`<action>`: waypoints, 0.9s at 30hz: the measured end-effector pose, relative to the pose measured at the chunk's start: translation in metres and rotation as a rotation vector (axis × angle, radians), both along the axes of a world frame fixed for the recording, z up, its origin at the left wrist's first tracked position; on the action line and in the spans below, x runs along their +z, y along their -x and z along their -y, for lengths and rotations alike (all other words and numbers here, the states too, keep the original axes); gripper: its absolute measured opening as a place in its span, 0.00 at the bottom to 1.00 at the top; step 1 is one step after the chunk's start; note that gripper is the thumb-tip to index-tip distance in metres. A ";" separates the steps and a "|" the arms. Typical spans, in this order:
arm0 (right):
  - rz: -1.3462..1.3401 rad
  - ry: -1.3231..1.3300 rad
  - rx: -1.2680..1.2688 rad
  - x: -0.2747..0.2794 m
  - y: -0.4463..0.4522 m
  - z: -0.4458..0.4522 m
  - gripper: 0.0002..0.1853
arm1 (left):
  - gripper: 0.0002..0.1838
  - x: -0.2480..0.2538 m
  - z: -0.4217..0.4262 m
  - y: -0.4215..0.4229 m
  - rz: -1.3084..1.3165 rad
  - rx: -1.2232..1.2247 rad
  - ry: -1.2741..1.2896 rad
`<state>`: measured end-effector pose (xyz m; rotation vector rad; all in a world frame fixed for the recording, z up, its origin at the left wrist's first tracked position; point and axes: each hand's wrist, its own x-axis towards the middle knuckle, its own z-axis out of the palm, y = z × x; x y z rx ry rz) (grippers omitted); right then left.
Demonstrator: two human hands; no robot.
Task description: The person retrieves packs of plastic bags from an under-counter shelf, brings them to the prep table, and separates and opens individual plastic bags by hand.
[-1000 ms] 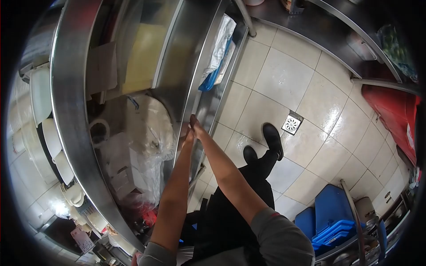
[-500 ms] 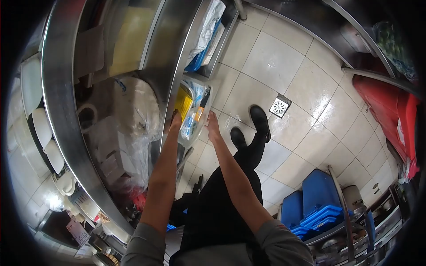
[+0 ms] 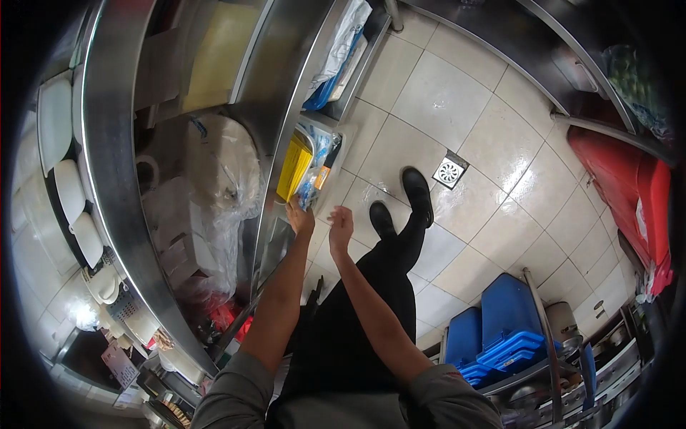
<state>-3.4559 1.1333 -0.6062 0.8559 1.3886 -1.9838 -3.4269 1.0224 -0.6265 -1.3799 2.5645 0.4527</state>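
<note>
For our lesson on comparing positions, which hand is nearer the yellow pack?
The left hand, its fingertips beside the yellow pack; the right hand is farther off, over the tiled floor.

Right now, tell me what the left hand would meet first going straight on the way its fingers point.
The left hand would likely meet the yellow pack first, or the blue-and-white packets beside it; depth is unclear, and its fingertips may already touch.

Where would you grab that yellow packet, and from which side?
Probably the near end of the yellow packet, pinched across its width from above, on the person's side: it runs lengthwise toward the left hand, uncovered on top.
</note>
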 end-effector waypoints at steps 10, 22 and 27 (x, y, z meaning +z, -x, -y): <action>-0.053 0.083 0.388 -0.028 0.083 0.079 0.31 | 0.32 0.010 0.003 0.015 0.215 0.138 -0.026; 0.063 0.499 0.270 0.067 0.073 0.103 0.42 | 0.26 0.004 0.034 -0.012 -0.611 0.603 -0.481; -0.075 0.317 0.330 0.063 0.070 0.103 0.41 | 0.25 0.001 0.035 0.001 -0.985 0.947 -0.945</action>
